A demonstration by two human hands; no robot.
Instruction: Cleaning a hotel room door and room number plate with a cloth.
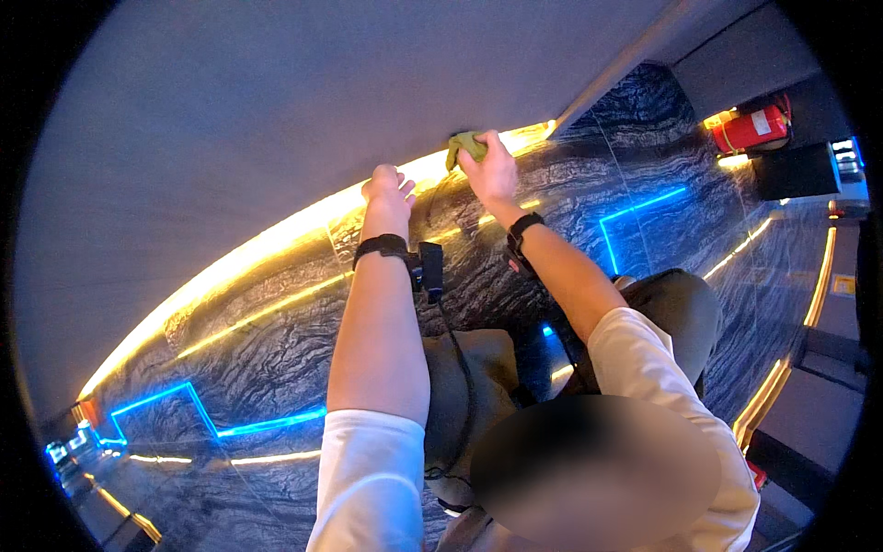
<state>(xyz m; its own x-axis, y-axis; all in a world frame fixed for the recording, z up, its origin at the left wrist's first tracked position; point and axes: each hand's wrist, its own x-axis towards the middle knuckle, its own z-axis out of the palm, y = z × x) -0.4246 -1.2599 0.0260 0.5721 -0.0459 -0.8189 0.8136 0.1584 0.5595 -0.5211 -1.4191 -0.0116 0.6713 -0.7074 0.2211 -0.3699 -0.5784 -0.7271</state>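
My right hand (491,169) grips a crumpled olive-green cloth (467,148) against the glowing warm-white light strip (276,238) along the foot of the grey wall (276,103). To its left, my left hand (388,190) is raised near the same strip with its fingers partly curled; nothing shows in it, though part of the palm is hidden. A black strap with a small black device (431,271) sits on my left wrist, its cable trailing down. Another black band (524,231) circles my right wrist.
Dark veined stone-look floor (276,359) spreads around my bent knees, with a blue light line (272,422) inlaid in it. A red fire extinguisher (752,130) stands at the upper right beside a black box-like object (793,171).
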